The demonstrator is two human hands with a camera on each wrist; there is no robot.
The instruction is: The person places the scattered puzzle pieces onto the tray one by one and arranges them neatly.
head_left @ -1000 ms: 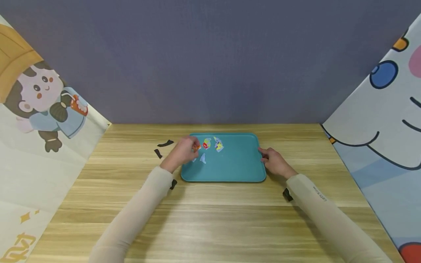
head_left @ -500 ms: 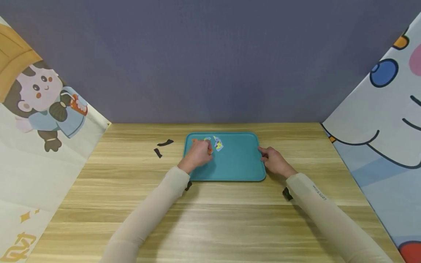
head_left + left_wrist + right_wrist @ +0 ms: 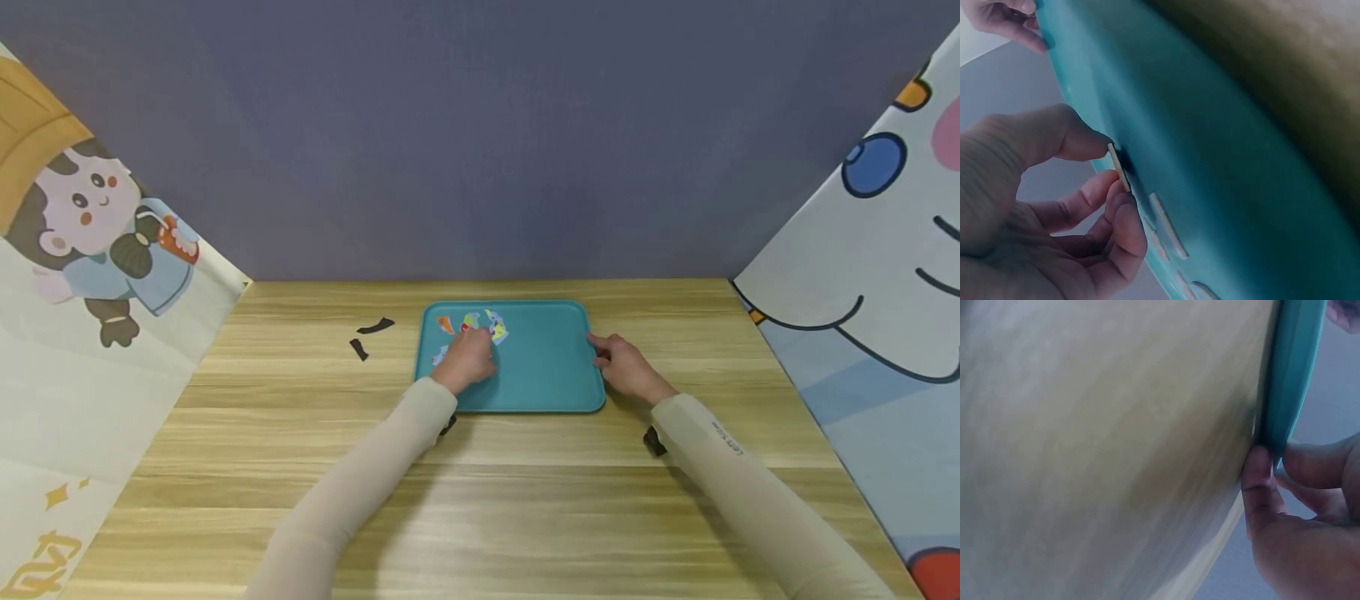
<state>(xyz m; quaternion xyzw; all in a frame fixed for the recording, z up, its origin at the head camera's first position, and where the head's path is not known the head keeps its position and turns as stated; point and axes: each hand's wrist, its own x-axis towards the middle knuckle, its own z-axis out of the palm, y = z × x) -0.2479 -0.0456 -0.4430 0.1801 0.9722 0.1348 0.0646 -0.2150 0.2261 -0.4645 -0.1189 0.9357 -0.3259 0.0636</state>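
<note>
My left hand (image 3: 468, 360) is over the left-middle of a teal tray (image 3: 543, 358). Thumb and fingertips pinch a thin flat puzzle piece (image 3: 1119, 167), seen edge-on close to the tray in the left wrist view; its printed face is hidden. Beyond the hand lie an orange piece (image 3: 445, 324), a red-and-yellow piece (image 3: 470, 321) partly covered by the hand, and a blue-and-yellow piece (image 3: 498, 327). A pale blue piece (image 3: 439, 356) shows left of the hand. My right hand (image 3: 628, 368) grips the tray's right rim between thumb and fingers.
Two dark curved strips (image 3: 376, 326) lie on the wooden table (image 3: 525, 500), left of the tray. A grey wall (image 3: 480, 150) rises behind the table, and printed cartoon panels (image 3: 105, 250) stand on both sides.
My left hand has moved right across the tray with the piece, uncovering the orange piece at the tray's left. The right hand stays on the rim.
</note>
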